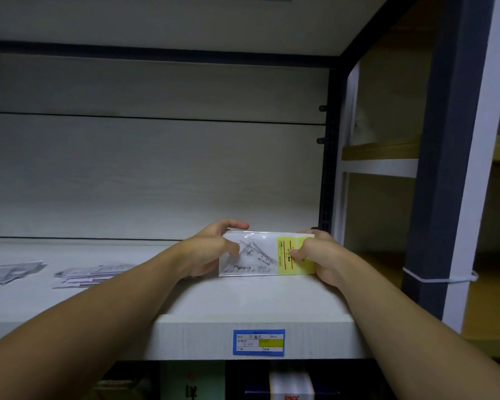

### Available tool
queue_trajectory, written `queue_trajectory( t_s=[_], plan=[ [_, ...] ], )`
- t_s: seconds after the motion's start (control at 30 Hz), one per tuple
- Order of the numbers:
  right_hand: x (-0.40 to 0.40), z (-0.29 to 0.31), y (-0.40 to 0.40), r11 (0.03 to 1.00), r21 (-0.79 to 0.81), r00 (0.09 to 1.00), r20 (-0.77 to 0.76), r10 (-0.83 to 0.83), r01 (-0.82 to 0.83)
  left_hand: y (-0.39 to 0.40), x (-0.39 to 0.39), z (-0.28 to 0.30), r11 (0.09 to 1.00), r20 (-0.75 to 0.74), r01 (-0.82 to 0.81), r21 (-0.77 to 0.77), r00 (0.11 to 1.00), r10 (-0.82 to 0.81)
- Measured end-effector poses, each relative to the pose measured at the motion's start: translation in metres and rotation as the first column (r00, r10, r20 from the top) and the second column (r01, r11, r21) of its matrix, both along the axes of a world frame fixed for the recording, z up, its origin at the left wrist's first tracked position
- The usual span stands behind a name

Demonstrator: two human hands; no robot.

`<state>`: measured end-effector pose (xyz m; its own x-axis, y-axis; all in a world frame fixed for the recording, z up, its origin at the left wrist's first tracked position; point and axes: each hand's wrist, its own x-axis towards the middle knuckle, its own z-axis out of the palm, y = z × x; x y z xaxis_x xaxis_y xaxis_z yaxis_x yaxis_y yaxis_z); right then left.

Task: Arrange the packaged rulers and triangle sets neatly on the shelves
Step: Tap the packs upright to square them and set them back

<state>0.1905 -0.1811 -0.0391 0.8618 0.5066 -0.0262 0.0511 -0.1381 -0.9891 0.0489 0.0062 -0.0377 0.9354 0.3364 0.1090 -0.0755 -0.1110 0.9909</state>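
Note:
A clear packaged triangle set [260, 254] with a yellow label at its right end stands on edge on the white shelf [243, 301], near the shelf's right end. My left hand [211, 249] grips its left end, fingers curled over the top edge. My right hand [315, 255] holds the yellow end, thumb on the front face. Two flat piles of packaged rulers lie further left on the same shelf, one pile [96, 274] in the middle and another pile [9, 272] at the left edge of view.
A blue price tag [259, 342] is stuck on the shelf's front edge. A dark upright post [445, 168] stands to the right, with wooden shelving behind it. The shelf board above [185, 27] overhangs. Boxed goods [290, 385] sit on the shelf below.

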Motion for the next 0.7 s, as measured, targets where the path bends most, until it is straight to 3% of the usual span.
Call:
queue_trajectory(
  t_s=[0.13, 0.27, 0.4, 0.6, 0.7],
  plan=[
    [0.010, 0.019, -0.003, 0.958, -0.287, 0.999, 0.045, 0.000, 0.013, 0.003, 0.005, 0.016, 0.992, -0.137, -0.021, 0.121, 0.990, 0.038],
    [-0.002, 0.039, -0.009, 0.798, -0.574, 0.983, -0.094, 0.157, -0.183, -0.001, -0.003, 0.048, 0.948, -0.446, 0.213, 0.235, 0.891, -0.089],
    [-0.013, 0.047, -0.017, 0.645, -0.682, 0.935, -0.188, 0.300, -0.344, -0.008, -0.009, 0.060, 0.845, -0.596, 0.367, 0.389, 0.800, -0.074],
    [-0.022, 0.060, -0.009, 0.381, -0.906, 0.927, -0.032, 0.375, -0.185, -0.017, -0.005, 0.057, 0.713, -0.665, 0.451, 0.537, 0.746, 0.029],
    [-0.028, 0.069, -0.005, 0.323, -0.945, 0.855, 0.130, 0.502, -0.046, -0.024, -0.005, 0.063, 0.631, -0.678, 0.479, 0.611, 0.728, 0.103]
  ],
)
